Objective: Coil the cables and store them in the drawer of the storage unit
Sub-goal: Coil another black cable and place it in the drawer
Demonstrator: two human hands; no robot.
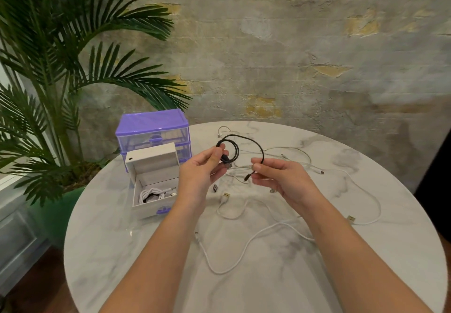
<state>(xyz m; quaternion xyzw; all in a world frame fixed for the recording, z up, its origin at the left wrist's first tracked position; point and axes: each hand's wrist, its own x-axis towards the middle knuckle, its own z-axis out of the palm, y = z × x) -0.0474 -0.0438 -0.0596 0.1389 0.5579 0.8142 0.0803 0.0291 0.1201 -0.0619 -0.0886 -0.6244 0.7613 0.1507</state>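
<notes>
A black cable [234, 144] is held above the round marble table [122, 251], partly wound into a loop. My left hand [201, 172] grips the loop and its plug end. My right hand [280, 178] pinches the cable's free end, whose small plug hangs just below the fingers. A purple storage unit [152, 127] stands at the table's back left. Its white drawer [156, 205] sits pulled out in front of it, with a coiled white cable [152, 194] inside. Several loose white cables [244, 246] lie spread across the table.
A small dark adapter [215, 188] lies on the table below my left hand. A large palm plant [61, 68] in a green pot stands left of the table. A rough plaster wall runs behind. The table's edge curves round at front and right.
</notes>
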